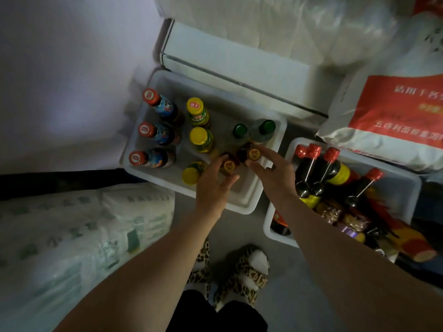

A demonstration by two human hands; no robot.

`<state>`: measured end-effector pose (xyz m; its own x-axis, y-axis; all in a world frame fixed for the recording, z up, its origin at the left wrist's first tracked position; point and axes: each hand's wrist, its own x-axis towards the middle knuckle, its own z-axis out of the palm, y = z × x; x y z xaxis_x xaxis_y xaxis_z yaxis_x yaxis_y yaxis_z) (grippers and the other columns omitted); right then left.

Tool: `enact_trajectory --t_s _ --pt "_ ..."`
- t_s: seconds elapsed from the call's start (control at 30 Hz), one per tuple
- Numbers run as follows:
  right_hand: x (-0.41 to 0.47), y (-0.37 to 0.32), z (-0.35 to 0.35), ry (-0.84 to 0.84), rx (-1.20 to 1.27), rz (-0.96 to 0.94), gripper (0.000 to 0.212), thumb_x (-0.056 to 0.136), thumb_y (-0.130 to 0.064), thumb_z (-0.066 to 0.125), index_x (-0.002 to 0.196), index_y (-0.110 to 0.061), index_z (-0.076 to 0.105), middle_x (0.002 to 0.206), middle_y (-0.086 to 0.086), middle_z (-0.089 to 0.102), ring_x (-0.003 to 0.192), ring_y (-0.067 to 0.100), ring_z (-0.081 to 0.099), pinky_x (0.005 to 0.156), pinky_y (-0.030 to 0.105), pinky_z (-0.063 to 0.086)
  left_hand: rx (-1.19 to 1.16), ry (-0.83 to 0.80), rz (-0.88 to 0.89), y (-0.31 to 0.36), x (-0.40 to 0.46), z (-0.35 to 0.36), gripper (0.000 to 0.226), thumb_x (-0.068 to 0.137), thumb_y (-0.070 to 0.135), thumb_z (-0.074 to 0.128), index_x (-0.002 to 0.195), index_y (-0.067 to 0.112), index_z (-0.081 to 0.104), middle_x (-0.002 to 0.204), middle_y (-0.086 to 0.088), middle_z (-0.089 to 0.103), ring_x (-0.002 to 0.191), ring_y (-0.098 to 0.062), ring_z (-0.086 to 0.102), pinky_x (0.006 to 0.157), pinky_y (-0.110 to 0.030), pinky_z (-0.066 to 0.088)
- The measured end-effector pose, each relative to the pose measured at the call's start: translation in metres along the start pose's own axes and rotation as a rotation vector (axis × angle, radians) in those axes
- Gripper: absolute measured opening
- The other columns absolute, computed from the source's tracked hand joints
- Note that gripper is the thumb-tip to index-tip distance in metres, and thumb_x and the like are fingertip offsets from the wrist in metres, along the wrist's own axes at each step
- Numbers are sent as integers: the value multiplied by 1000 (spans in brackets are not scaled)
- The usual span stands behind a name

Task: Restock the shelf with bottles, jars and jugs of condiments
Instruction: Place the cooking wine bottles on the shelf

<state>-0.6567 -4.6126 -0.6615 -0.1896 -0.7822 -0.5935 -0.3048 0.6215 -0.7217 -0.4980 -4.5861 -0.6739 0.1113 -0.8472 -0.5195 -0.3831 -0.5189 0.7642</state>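
Head view, looking straight down: white bin (247, 207) on the floor w/ bottles standing upright in columns. Red-capped ones (149, 97) far left, yellow-capped (196, 106) next, two green-capped (240, 130) toward the back right. Left hand (212, 185) has fingers curled round a dark bottle w/ gold cap (229, 166); right hand (273, 173) pinches a second gold-capped bottle (253, 154) just beside it, thumb and fingers at cap/neck level. Both bottles are inside the bin, near its front right; can't tell if they sit on the bin floor or are lifted slightly. Second bin (269, 224) to the right holds dark sauce bottles w/ red caps (332, 152), lying tilted, plus packets. A red-and-white sack (393, 111) sits behind it. Handling, as a guess: these look like glass, so stiff, fragile, fairly heavy for their size, smooth and prob. slippery. A grip on the cap alone risks slipping; better to wrap the neck or shoulder and keep them upright, apart from neighbours so they don't knock.
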Motion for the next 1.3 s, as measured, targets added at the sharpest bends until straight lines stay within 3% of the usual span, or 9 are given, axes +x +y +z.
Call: enact_trajectory --t_s 0.13,0.23,0.37,0.43,0.53,0.73,1.03,1.17,1.3 --pt "7 3 6 -25 25 4 50 81 -34 82 124 -52 64 124 -24 64 123 3 56 110 37 46 22 -10 34 4 4 2 41 91 29 70 130 20 60 117 14 63 99 19 52 82 1 36" --pt "12 4 6 -29 28 -25 43 81 -32 82 116 -52 68 114 -27 67 115 0 60 106 38 49 36 -29 52 5 6 2 22 93 26 67 115 24 61 99 22 61 91 21 52 75 -2 37" --pt "13 5 3 -26 -10 -64 37 84 -33 79 118 -43 70 114 -19 70 110 -1 60 101 31 50 70 -23 79 4 9 0 16 94 28 66 109 23 61 93 18 61 87 14 55 73 -8 40" --pt "10 2 -1 -5 -32 -61 35 85 -36 77 119 -42 70 113 -16 71 109 4 61 98 30 50 56 -21 68 8 10 -3 17 94 29 65 109 22 61 91 16 63 86 3 59 77 -22 47" --pt "-1 -11 -14 18 -23 -32 23 89 -35 73 107 -48 71 95 -22 71 101 8 64 89 28 51 70 -44 84 22 4 -9 34 91 42 61 114 16 62 97 6 67 91 -14 62 78 -33 47" --pt "-55 -57 -48 77 38 -7 23 90 -31 72 81 -52 70 86 -12 72 84 10 66 88 41 55 119 -77 79 74 -30 -36 25 95 31 64 113 14 62 89 7 64 78 -6 58 64 -10 39" --pt "-187 -191 -143 140 139 -85 13 91 -32 69 81 -39 73 83 -8 72 86 12 66 77 32 52 164 -86 178 243 -121 -124 29 94 38 63 108 13 65 86 9 62 87 -13 58 69 -21 39" --pt "-257 -271 -196 179 125 -221 12 90 -33 68 79 -31 71 73 -5 66 72 11 59 65 27 47 198 -36 270 346 -183 -180 35 95 43 61 112 14 68 99 -2 68 94 -19 61 83 -32 45" --pt "-324 -361 -250 208 145 -414 15 92 -30 69 88 -16 73 75 -2 67 69 9 56 67 32 46 189 61 380 450 -242 -232 44 88 57 59 106 18 72 100 -2 73 97 -19 67 84 -32 49"
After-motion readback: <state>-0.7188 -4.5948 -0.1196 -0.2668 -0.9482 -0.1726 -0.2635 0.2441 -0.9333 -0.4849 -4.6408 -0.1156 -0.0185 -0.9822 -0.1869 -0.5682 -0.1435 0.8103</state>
